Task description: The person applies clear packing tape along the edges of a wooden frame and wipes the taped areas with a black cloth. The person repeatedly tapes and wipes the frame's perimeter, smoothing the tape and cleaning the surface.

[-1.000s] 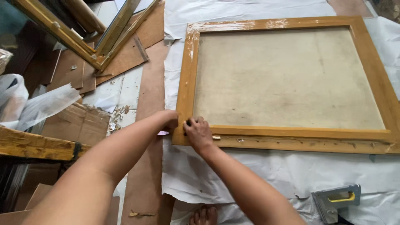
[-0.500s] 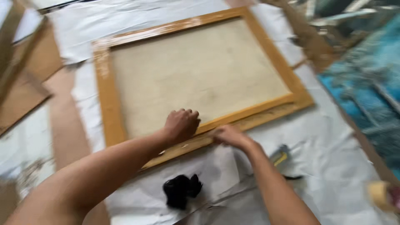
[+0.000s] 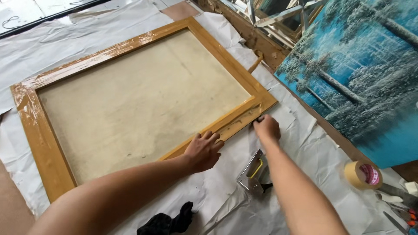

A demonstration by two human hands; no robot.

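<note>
Two bare hands are seen at the near rail of a wooden picture frame [image 3: 41, 143], which lies face down on crumpled white paper sheeting [image 3: 300, 143] spread over the floor. The frame is wrapped in clear glossy film, wrinkled at the corners, and its beige backing board [image 3: 130, 100] is exposed and faintly stained.

The left hand [image 3: 203, 150] is laid palm down on the near rail, fingers spread and flat, pressing on the wood and gripping nothing. The right hand [image 3: 266, 127] is placed just off the frame's near right corner, fingers curled downward against the edge of the rail where the film is bunched. Whether film or paper is pinched cannot be told.

A metal staple gun [image 3: 254, 174] with a yellow insert is seen lying on the paper between the two forearms, untouched. A black crumpled cloth [image 3: 167, 222] is noted at the lower edge of the view, near the left forearm.

To the right, a painted canvas [image 3: 361, 74] of snowy trees in blue and white is seen lying beside the sheeting. Below it a roll of tan adhesive tape [image 3: 362, 174] is noted, round, with a red and white label disc on its core. Small hand tools [image 3: 402, 213] are partly visible at the lower right corner, too cropped for identification. Mirror-faced frames [image 3: 270, 17] are stacked at the top right.
</note>
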